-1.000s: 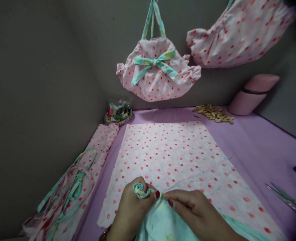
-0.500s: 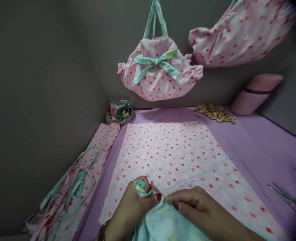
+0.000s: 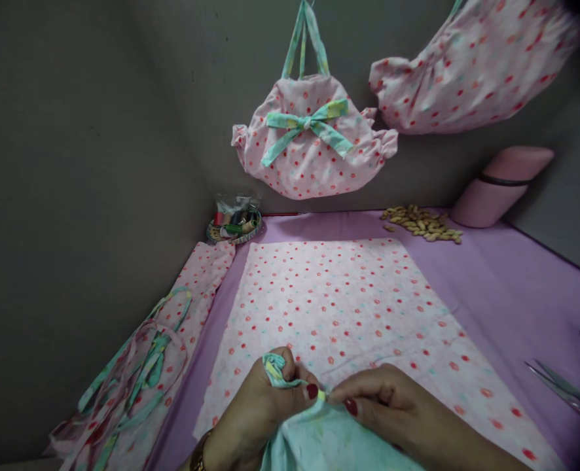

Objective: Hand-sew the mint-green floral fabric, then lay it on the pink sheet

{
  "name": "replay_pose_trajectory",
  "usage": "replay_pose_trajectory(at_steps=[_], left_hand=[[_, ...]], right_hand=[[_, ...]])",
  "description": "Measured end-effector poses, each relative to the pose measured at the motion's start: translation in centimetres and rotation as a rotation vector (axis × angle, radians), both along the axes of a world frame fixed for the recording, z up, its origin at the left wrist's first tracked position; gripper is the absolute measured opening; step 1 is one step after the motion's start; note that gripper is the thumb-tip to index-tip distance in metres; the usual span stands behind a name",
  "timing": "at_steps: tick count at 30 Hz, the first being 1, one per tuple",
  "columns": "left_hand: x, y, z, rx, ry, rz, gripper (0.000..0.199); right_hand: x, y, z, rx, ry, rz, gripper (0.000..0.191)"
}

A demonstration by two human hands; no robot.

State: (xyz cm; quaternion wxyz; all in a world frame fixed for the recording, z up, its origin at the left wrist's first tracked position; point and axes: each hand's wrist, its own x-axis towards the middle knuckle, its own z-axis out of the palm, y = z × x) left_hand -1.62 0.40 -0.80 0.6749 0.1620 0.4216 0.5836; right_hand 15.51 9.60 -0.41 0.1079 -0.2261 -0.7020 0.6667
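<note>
My left hand (image 3: 275,405) is closed around mint-green fabric (image 3: 339,435) with yellow patches. A rolled end of it pokes out above the curled fingers, and the thumb presses the edge. Close to that thumb, my right hand (image 3: 385,402) pinches at the same edge with thumb and forefinger. Whether anything small sits between those fingertips cannot be seen. The rest of the fabric hangs below both hands and leaves the bottom of the view. Beneath them lies a flat pink dotted cloth (image 3: 319,294).
Scissors (image 3: 560,386) lie at right on the purple table cover (image 3: 506,281). Peanuts (image 3: 422,222) and a pink bottle (image 3: 501,186) are at the back. A basket of thread spools (image 3: 235,226) stands back left, near folded fabric with ties (image 3: 147,353). Dotted bags (image 3: 309,144) hang above.
My right hand's fingertips have shifted slightly right, away from my left thumb, showing more of the yellow patch at the edge. My left hand keeps its hold.
</note>
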Motion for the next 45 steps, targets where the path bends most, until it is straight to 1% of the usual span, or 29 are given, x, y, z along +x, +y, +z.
replay_pose_trajectory(at_steps=[2,8,12,20,26,30,34,37,40,45], left_hand=[[0.1,0.0,-0.1,-0.009,-0.024,0.007,0.051],[0.2,-0.3,-0.1,-0.005,-0.044,-0.006,0.050],[0.1,-0.3,-0.2,0.000,-0.046,-0.019,0.048],[0.1,-0.4,-0.5,0.010,-0.042,-0.019,0.047],[0.1,-0.4,-0.6,0.018,-0.106,-0.022,0.048],[0.3,-0.2,-0.8,0.044,-0.060,-0.008,0.050],[0.4,-0.1,-1.2,0.031,0.024,0.013,0.052],[0.4,-0.1,-1.6,0.027,0.012,0.023,0.051],[0.5,-0.1,-1.6,0.023,0.023,0.042,0.053],[0.7,-0.2,-1.2,-0.015,0.072,0.064,0.054]], right_hand=[[0.1,0.0,0.0,-0.004,-0.002,-0.002,0.028],[0.2,0.0,0.1,-0.028,-0.019,0.005,0.033],[0.3,0.0,-0.1,-0.017,-0.025,-0.002,0.035],[0.6,-0.1,-0.5,-0.059,-0.064,0.005,0.034],[0.7,-0.1,-0.5,-0.084,-0.071,0.008,0.036],[0.6,0.0,-0.5,-0.034,-0.044,-0.023,0.030],[0.2,0.0,-0.3,-0.014,-0.044,-0.004,0.030],[0.0,-0.1,-0.3,-0.001,-0.051,-0.002,0.031],[-0.2,-0.5,-0.4,0.077,-0.071,0.001,0.032],[-0.4,-1.0,-0.6,0.245,-0.114,-0.023,0.031]])
